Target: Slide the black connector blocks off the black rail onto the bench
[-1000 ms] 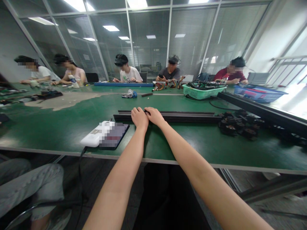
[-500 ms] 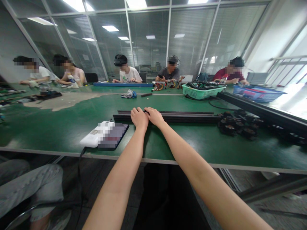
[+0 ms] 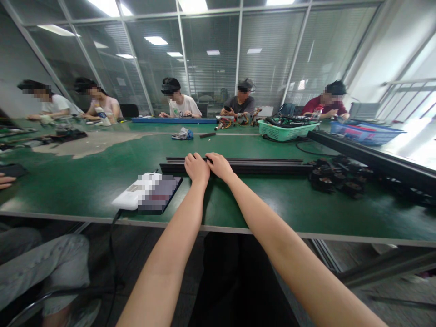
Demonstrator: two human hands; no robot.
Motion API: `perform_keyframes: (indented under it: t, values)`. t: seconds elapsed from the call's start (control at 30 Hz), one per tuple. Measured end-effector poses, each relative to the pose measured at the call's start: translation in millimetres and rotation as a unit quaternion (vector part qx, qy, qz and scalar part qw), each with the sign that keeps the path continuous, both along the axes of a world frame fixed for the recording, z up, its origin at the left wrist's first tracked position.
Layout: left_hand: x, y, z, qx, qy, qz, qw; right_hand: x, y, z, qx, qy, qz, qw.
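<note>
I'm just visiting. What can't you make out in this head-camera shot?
- Head view: the left hand and right hand cover part of the black rail, hiding what lies under them.
- Head view: pixelation hides the top of the white device.
- Head view: the black parts are too small to identify.
- Head view: the left edge cuts off a co-worker's hand.

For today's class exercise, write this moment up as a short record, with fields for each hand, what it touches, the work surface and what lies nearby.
left hand: resting on black metal rail
right hand: on the same rail, beside the left hand
surface: green workbench
nearby: white device to the left; pile of black parts to the right
beyond: seated co-worker across the bench
</note>
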State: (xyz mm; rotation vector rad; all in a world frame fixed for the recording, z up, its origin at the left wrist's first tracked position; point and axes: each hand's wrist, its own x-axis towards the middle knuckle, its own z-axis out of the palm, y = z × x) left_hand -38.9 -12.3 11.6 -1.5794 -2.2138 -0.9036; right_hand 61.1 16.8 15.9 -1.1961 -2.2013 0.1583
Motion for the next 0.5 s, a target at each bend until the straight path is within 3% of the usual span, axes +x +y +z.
perform_keyframes:
  t: [0.5]
  values:
    - [3.8,-7.9,5.1,-0.003,-0.005,-0.003,1.000,3.4,-6.3,2.5,-0.001,-0.022,-0.020,1.000]
